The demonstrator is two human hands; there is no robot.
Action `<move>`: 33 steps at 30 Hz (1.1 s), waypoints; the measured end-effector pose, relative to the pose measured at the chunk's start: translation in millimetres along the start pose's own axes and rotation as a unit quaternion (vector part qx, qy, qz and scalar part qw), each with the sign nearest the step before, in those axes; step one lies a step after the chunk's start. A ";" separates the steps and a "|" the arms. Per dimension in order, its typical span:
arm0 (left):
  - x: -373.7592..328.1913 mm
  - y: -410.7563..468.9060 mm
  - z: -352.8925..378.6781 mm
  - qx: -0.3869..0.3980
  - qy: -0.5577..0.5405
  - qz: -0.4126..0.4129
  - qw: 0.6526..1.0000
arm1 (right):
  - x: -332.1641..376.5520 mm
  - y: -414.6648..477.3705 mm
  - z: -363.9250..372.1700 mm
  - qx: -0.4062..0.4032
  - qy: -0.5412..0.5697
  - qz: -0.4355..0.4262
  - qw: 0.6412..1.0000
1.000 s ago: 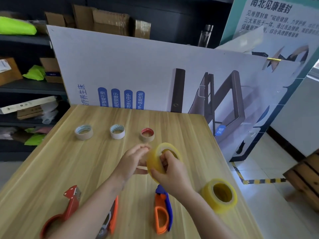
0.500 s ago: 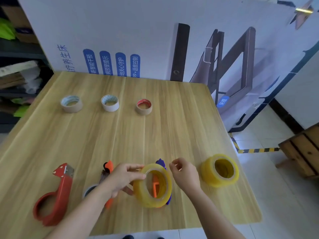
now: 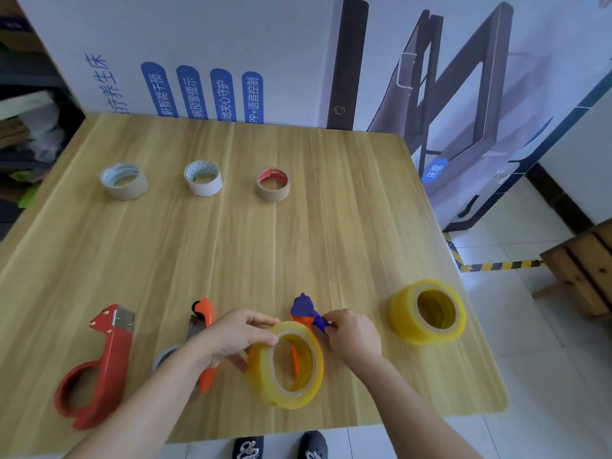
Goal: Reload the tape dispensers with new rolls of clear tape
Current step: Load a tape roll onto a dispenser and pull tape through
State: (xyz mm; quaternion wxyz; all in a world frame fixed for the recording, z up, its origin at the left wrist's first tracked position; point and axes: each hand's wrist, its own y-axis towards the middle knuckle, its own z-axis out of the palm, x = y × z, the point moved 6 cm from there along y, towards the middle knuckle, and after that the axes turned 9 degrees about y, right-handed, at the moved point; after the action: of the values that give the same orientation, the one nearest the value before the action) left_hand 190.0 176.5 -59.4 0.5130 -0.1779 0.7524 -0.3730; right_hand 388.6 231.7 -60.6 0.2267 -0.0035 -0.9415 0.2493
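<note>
The left hand (image 3: 238, 336) gripped the clear tape roll (image 3: 265, 382) by its top rim, fingers curled over it. The roll stood on edge over the blue-and-orange dispenser (image 3: 303, 308), whose orange body showed through the hole; whether it was seated I could not tell. The right hand (image 3: 352, 336) pinched the dispenser's blue part just behind its nose. The dispenser's long axis ran from the table's (image 3: 298, 243) near edge away, nose pointing at the printed board (image 3: 281, 44). Right of it lay a second clear roll (image 3: 402, 319) near the table's right edge; left of it, an orange dispenser (image 3: 205, 313) and a red dispenser (image 3: 109, 356). Beyond its nose, bare wood stretched to three small rolls (image 3: 203, 187).
</note>
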 end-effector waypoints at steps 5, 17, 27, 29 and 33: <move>0.8 10.3 24.1 0.022 -0.061 0.013 0.998 | -10.1 3.6 -1.8 -0.002 0.048 0.017 0.999; 6.0 18.2 43.5 0.076 -0.069 0.014 0.995 | -16.8 6.4 -3.2 0.062 0.073 -0.001 0.995; -15.2 15.7 14.8 0.062 0.093 0.004 0.994 | -24.0 6.6 -3.1 0.049 0.061 -0.015 0.997; -17.5 13.9 19.1 0.076 0.047 0.030 0.996 | -25.7 6.5 -4.1 0.052 0.078 -0.013 0.995; -15.8 16.9 38.5 0.077 -0.023 0.060 0.995 | -29.8 8.7 -7.6 0.060 0.102 -0.009 0.993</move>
State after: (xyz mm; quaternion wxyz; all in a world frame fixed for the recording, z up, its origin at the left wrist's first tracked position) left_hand 233.3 183.3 -69.3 0.5637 -0.1012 0.7185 -0.3946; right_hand 417.7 239.3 -71.5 0.3237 -0.0069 -0.8966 0.3020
